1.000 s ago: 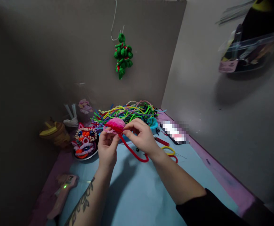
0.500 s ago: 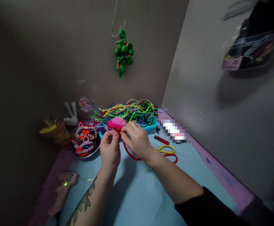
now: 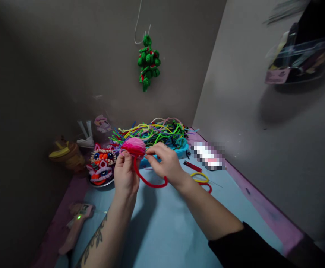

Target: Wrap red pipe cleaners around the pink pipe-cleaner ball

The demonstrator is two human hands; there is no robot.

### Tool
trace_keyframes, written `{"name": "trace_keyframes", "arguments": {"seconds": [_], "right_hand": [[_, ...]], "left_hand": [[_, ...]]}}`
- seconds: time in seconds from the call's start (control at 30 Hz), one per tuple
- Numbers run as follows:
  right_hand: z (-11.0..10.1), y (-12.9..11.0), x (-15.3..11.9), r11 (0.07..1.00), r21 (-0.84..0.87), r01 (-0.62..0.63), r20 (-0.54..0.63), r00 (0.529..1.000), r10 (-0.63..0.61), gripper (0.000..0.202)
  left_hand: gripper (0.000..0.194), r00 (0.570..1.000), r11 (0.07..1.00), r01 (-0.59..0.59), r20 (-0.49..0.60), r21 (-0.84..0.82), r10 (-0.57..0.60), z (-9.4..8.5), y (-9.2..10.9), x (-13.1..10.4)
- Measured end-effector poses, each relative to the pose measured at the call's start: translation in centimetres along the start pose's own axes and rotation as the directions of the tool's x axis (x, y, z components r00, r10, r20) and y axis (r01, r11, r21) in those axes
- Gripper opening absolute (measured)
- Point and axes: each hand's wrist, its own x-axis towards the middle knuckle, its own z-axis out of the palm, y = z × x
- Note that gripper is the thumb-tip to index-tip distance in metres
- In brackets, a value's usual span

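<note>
A rounded pink and red fuzzy piece (image 3: 134,146) is pinched at its lower left by my left hand (image 3: 126,173). From it a red fuzzy stem (image 3: 151,185) hangs in a curve, its free end below my right wrist. My right hand (image 3: 164,162) is just right of the piece, thumb and forefinger pinched together near its edge; what lies between those fingertips is too small to make out. Behind both hands, many coloured fuzzy stems (image 3: 154,130) lie heaped in a blue tray (image 3: 181,149).
Scissors with yellow and red handles (image 3: 199,177) and a red stick (image 3: 192,166) lie right of my hands. At the left are a bowl of fuzzy figures (image 3: 102,167) and a pink glue gun (image 3: 77,227). A green ornament (image 3: 149,63) hangs above.
The pink and red piece has moved slightly left and turned with my left hand. My right hand has drawn a little away from my left, and more of the hanging red stem shows.
</note>
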Motion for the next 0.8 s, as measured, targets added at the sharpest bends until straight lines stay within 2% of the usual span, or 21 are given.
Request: {"name": "trace_keyframes", "arguments": {"seconds": [0.17, 0.27, 0.43, 0.67, 0.8], "right_hand": [[1.1, 0.1, -0.6, 0.981, -0.191, 0.045, 0.027, 0.999, -0.041, 0.014], [1.5, 0.6, -0.8, 0.966, -0.248, 0.077, 0.014, 0.997, -0.076, 0.017], [1.9, 1.1, -1.1, 0.963, -0.261, 0.069, -0.051, 0.995, -0.085, 0.018], [2.6, 2.0, -1.4, 0.976, -0.211, 0.051, -0.083, 0.994, -0.069, 0.02], [3.3, 2.5, -1.7, 0.969, -0.215, 0.126, -0.13, 0.979, -0.156, 0.022]], "left_hand": [[0.027, 0.999, 1.0, -0.004, 0.053, 0.028, 0.002, -0.4, -0.5, -0.3], [0.025, 0.996, 0.999, -0.031, 0.09, 0.037, 0.028, -0.6, -0.8, -0.4], [0.023, 0.991, 0.994, -0.092, 0.098, 0.052, 0.087, -0.3, -0.8, -0.6], [0.029, 0.998, 0.997, -0.019, 0.066, 0.08, 0.014, -0.6, -1.1, -0.5], [0.028, 0.998, 0.997, -0.047, 0.046, 0.069, 0.044, -0.8, -1.2, -0.4]]}}
